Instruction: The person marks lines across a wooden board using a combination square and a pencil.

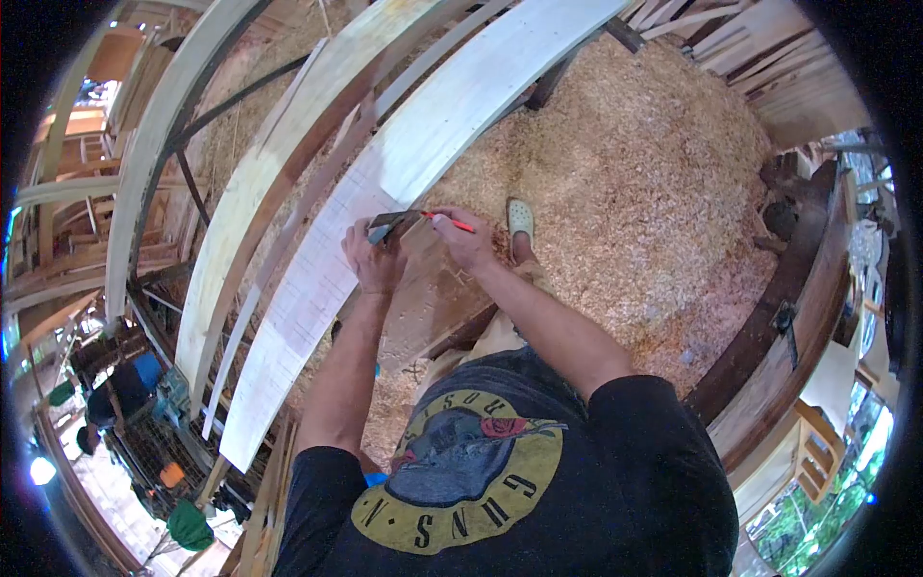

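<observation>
A long, pale curved plank (303,279) with faint pencil lines runs from the lower left to the top right. Near its middle my left hand (373,258) is closed on a dark, blade-like tool (386,227) with a grey part. To its right my right hand (465,242) pinches a slim red pencil-like stick (461,226), whose left end meets the dark tool. Below both hands lies a brown wooden board (437,288). The exact grip of my left fingers is partly hidden.
More curved planks (236,216) stand to the left. Wood shavings (635,192) cover the floor, where my shoe (520,217) shows. A dark curved beam (769,356) lies at the right. A person (120,394) is at the lower left, near a green item (189,525).
</observation>
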`<action>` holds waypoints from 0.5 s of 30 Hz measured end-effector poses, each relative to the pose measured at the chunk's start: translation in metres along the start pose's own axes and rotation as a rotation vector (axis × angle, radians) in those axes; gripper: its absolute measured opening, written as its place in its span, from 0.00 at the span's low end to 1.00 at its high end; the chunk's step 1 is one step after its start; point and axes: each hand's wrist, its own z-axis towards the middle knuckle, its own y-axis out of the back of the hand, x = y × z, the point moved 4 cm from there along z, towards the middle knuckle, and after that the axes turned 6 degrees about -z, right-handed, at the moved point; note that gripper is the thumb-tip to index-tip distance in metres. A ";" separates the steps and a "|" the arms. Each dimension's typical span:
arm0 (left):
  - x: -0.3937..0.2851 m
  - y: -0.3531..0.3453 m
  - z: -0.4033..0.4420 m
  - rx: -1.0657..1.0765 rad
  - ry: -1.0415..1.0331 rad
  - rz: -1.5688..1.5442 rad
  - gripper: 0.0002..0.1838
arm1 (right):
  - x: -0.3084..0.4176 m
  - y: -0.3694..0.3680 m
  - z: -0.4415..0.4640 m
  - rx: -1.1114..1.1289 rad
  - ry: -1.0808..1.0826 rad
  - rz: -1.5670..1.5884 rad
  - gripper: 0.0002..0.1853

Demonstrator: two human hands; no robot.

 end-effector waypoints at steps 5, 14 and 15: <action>0.004 -0.003 0.000 0.002 0.015 0.007 0.12 | 0.005 -0.003 -0.002 0.057 -0.026 -0.006 0.17; 0.005 -0.006 -0.003 -0.002 -0.001 0.028 0.11 | 0.072 0.006 -0.024 0.135 -0.053 0.258 0.14; 0.006 -0.006 -0.002 -0.001 0.008 0.035 0.11 | 0.077 0.010 -0.025 0.148 -0.046 0.324 0.14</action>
